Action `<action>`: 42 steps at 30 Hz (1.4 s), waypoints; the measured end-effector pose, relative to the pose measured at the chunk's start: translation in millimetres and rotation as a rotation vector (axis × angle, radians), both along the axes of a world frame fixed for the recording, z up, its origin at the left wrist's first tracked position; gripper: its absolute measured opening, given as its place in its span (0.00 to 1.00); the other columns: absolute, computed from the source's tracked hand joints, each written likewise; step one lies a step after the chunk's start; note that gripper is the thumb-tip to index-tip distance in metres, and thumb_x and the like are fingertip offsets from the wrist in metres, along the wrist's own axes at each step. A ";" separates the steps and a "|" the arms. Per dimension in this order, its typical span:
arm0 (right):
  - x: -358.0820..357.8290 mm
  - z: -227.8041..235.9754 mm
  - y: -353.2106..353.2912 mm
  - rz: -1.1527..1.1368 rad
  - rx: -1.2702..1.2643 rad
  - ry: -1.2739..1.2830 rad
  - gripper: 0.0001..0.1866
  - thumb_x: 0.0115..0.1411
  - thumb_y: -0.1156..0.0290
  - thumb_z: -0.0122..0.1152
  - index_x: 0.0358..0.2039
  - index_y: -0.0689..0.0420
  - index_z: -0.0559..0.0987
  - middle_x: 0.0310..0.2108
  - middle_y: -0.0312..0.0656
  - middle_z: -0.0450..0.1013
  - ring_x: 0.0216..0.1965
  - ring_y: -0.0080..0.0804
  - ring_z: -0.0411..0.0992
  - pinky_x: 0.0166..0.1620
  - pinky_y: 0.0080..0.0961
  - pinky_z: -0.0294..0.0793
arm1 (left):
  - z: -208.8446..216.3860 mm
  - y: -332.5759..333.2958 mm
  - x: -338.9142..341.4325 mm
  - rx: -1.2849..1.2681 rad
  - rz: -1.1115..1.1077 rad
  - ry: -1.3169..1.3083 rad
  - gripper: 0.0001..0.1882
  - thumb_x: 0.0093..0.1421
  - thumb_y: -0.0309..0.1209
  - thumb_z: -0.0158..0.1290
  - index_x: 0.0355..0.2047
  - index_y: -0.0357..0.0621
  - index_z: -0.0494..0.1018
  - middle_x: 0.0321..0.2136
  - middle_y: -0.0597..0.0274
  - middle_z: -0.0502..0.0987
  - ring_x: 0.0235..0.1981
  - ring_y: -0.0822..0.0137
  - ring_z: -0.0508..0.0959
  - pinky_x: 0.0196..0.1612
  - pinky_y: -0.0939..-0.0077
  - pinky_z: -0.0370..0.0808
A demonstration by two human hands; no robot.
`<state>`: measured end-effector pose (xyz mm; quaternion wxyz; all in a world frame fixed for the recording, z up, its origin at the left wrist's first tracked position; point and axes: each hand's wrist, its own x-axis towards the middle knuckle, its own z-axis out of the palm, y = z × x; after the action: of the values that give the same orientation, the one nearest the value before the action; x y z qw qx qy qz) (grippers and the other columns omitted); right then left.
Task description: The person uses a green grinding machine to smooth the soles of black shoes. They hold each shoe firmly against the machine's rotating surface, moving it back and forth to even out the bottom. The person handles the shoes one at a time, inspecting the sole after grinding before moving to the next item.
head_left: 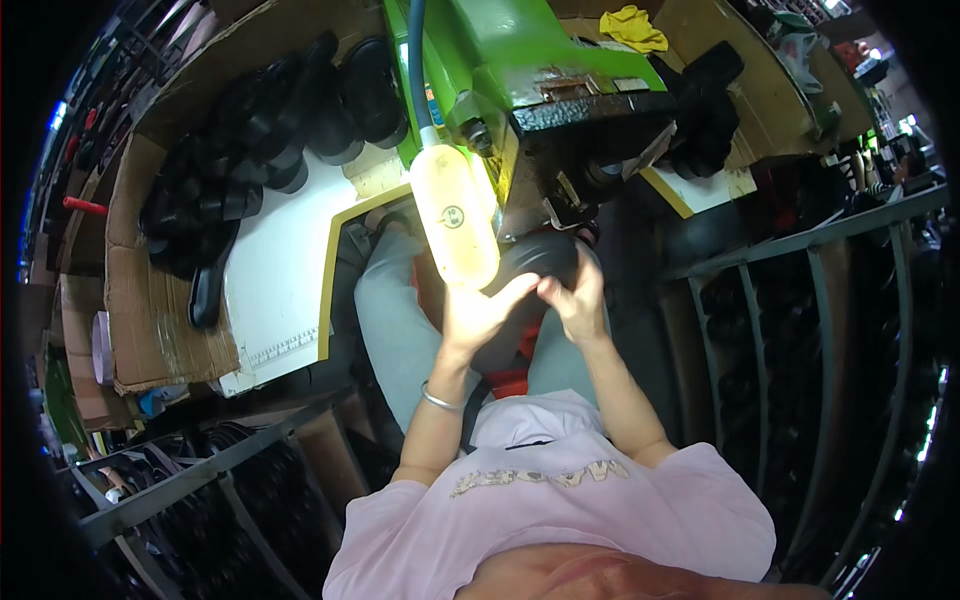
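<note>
Lamp (452, 225) partly over left hand (474, 318)

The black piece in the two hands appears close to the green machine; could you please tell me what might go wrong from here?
The left hand looks close to the glowing lamp and might bump it. The black piece, apparently near the green machine, could catch on its metal parts.

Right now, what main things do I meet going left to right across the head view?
Red handle, cardboard wall, white tabletop, glowing lamp, black piece, metal rack on the right.
</note>
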<state>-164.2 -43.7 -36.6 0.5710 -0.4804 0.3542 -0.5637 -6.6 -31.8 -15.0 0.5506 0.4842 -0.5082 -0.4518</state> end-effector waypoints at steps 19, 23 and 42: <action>-133.0 3.3 1.2 -0.354 0.439 -0.040 0.31 0.52 0.76 0.63 0.58 0.57 0.67 0.43 0.41 0.72 0.27 0.20 0.72 0.13 0.08 0.57 | -21.4 4.3 -19.1 -0.010 0.047 0.064 0.12 0.53 0.16 0.60 0.37 0.34 0.72 0.33 0.62 0.77 0.32 0.75 0.76 0.38 0.81 0.76; -127.5 43.0 -50.3 -0.206 0.264 0.118 0.27 0.51 0.75 0.66 0.53 0.60 0.72 0.43 0.37 0.71 0.24 0.11 0.68 0.13 0.06 0.53 | -6.9 0.3 -10.2 -0.079 0.069 0.169 0.13 0.51 0.18 0.63 0.36 0.35 0.73 0.31 0.62 0.78 0.32 0.75 0.77 0.38 0.81 0.75; -118.1 41.0 -52.6 -0.106 0.012 0.064 0.32 0.41 0.85 0.71 0.49 0.64 0.69 0.33 0.40 0.72 0.22 0.18 0.67 0.22 0.13 0.64 | -2.6 15.7 20.5 -0.026 0.111 0.065 0.16 0.49 0.21 0.67 0.38 0.32 0.76 0.33 0.61 0.80 0.32 0.74 0.78 0.38 0.79 0.76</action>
<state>-282.3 -96.3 4.4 0.5317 -0.4751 0.4006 -0.5755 13.9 -16.1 -17.6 0.5973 0.4894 -0.4684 -0.4294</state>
